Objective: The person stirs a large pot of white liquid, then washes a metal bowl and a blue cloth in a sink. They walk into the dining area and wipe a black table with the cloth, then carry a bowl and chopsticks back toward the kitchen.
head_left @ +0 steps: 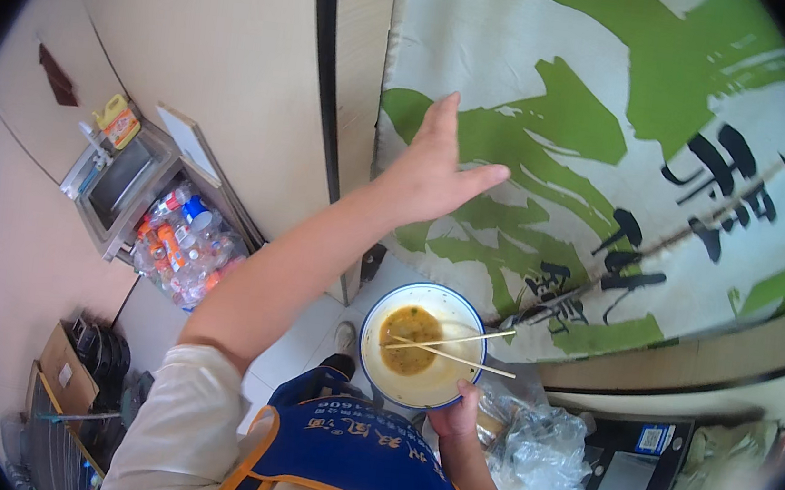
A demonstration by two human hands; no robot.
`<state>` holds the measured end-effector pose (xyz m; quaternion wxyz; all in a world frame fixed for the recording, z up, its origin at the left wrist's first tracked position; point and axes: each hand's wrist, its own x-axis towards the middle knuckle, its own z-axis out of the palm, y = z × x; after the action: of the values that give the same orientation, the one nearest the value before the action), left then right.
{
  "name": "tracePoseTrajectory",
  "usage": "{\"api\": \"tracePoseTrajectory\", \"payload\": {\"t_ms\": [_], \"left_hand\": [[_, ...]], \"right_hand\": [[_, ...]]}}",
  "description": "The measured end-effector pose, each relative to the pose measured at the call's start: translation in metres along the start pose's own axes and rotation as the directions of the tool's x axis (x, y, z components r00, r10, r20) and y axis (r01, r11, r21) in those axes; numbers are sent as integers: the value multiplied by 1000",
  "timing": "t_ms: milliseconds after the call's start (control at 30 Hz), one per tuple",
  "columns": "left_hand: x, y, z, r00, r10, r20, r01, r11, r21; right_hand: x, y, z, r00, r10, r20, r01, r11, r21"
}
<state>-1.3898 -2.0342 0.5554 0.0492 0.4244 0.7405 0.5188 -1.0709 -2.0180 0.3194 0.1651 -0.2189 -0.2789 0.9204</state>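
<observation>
My right hand [457, 411] grips the rim of a white bowl [453, 388] with a blue edge, thumb on top. Brownish-yellow broth [412, 329] with green flecks lies in the bowl. A pair of wooden chopsticks [469, 338] rests crossed in it, their ends jutting over the right rim. Reaching forward, my left hand [436, 171] is empty, with thumb and fingers apart. It is in front of a white and green door curtain [571, 113] bearing black writing; whether they touch is unclear.
To the left, a metal sink [119, 180] has a yellow jug [118, 121] behind it and many plastic bottles [184, 245] beside it. Cardboard [67, 369] leans at lower left. Clear plastic bags [534, 468] lie at lower right. A pale panel [354, 97] adjoins the curtain.
</observation>
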Motion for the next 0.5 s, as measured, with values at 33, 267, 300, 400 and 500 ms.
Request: {"api": "tracePoseTrajectory", "payload": {"t_ms": [33,267,300,400,500], "left_hand": [[29,-15,21,1000,-10,0,10,1000,23],[166,7,200,957,284,51,-261,926,-271],[170,24,235,949,311,56,-273,896,-351],[151,80,301,900,436,-18,-378,758,-532],[147,85,316,742,666,81,-451,584,-675]], "right_hand": [[17,-9,1,1000,14,-21,-14,1000,-12],[149,-76,2,998,24,-52,-27,998,-63],[167,-79,-1,998,19,-58,-24,997,-78],[236,-97,-4,967,84,-242,-97,994,-42],[314,-122,-25,978,139,-153,-149,987,-53]]}}
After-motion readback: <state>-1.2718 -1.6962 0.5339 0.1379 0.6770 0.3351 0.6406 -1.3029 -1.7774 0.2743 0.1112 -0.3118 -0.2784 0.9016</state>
